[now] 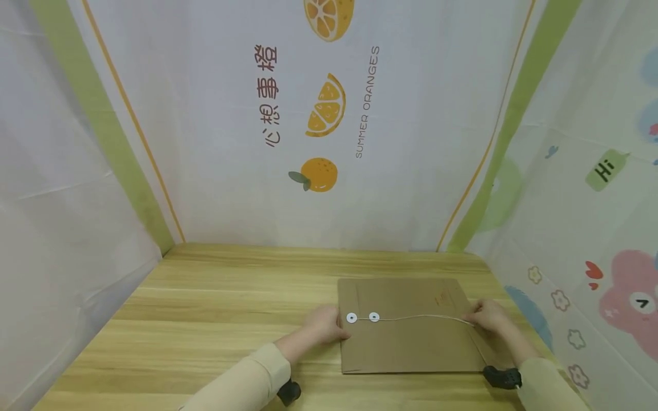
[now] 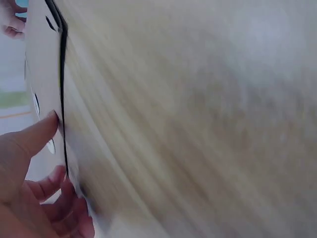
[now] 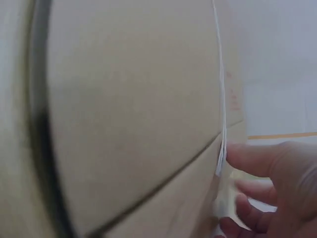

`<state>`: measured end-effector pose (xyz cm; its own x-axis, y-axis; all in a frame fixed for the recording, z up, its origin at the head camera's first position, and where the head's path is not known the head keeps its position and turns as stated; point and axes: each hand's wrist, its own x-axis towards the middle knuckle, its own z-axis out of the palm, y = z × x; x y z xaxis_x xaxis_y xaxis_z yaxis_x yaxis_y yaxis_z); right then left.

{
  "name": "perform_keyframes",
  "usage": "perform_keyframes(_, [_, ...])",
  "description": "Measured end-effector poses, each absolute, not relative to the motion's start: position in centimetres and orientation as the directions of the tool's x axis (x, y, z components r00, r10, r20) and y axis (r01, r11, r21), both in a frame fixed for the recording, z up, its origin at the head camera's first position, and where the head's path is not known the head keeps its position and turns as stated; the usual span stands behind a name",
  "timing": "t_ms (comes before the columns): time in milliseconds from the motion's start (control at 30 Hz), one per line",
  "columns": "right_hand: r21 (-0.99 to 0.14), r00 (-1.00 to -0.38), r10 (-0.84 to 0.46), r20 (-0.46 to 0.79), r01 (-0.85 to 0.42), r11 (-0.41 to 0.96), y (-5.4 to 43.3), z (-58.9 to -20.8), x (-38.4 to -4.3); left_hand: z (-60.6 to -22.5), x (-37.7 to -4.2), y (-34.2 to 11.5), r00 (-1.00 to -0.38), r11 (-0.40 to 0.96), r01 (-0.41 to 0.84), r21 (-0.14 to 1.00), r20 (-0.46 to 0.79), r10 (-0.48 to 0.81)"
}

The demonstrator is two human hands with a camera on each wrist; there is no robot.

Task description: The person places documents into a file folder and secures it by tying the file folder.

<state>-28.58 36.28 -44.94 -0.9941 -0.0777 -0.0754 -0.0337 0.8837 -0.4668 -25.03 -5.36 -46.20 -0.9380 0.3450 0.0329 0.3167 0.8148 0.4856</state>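
A brown kraft paper document envelope (image 1: 406, 348) lies flat, with two white button discs (image 1: 373, 317) near its left side. From these a thin pale string (image 1: 426, 315) runs across to the right edge. My left hand (image 1: 324, 325) grips the left edge beside the discs; its thumb (image 2: 42, 131) is on top and the other fingers are curled at the edge. At the opposite edge my right hand (image 1: 490, 317) pinches the envelope, the thumb pressed right at the doubled string end (image 3: 222, 153). The undersides of the edges are mostly hidden.
The envelope is on a wood-grain table (image 1: 205, 319). A white cloth backdrop (image 1: 221, 188) with orange prints stands behind, and a patterned cloth (image 1: 581, 228) closes the right side. Black wrist devices (image 1: 502, 377) show below both hands.
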Motion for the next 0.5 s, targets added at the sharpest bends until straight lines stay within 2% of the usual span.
perform_keyframes(100, [-0.471,-0.995,-0.064,-0.073,-0.022,0.882,36.1,-45.0,-28.7,-45.9,-25.1,-5.6,-0.939,0.85,0.332,0.409,0.061,0.338])
perform_keyframes(167, [-0.477,-0.996,-0.057,-0.062,-0.021,0.879,36.0,-45.1,-28.8,-45.9,-25.2,-5.8,-0.939,0.864,0.33,0.38,0.037,0.343])
perform_keyframes(367, [-0.51,-0.996,-0.089,-0.021,-0.066,0.857,35.4,-45.0,-29.0,-45.9,-25.4,-6.6,-0.925,0.851,0.314,0.421,-0.067,0.374])
perform_keyframes(500, [-0.545,-0.993,-0.093,0.074,-0.118,0.83,34.2,-44.0,-28.6,-45.8,-25.5,-6.7,-0.922,0.85,0.313,0.424,-0.081,0.379])
